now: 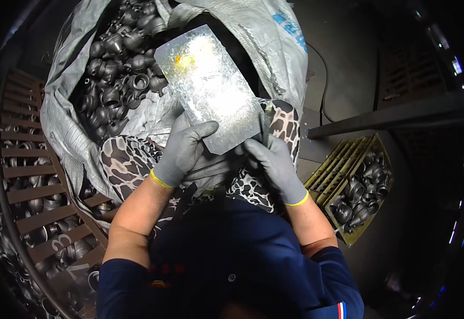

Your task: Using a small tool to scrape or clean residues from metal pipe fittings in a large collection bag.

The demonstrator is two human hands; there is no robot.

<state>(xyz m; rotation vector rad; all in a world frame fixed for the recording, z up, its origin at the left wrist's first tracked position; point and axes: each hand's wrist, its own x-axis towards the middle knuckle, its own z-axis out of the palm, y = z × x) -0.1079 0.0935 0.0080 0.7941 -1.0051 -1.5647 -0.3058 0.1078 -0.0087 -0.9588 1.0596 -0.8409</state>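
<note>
A shiny, scuffed rectangular metal plate (216, 90) with trimmed corners tilts over my lap, a yellow-orange mark near its far left end. My left hand (181, 151) is closed on its near left edge, thumb on top and the other fingers hidden behind. At the near right corner, my right hand (275, 165) pinches the plate between thumb and fingers, which are partly hidden. A narrow dark strip shows beside the plate above my right fingers; I cannot make out what it is. Both hands wear grey gloves with yellow cuffs.
A large white woven sack (69, 114) stands open beyond my knees, with many dark metal pipe fittings (120, 69) inside. On the left is a brown slatted metal bin (32, 194) of fittings. A yellow-green crate (325, 183) with more fittings sits at right, below a dark bar (370, 121).
</note>
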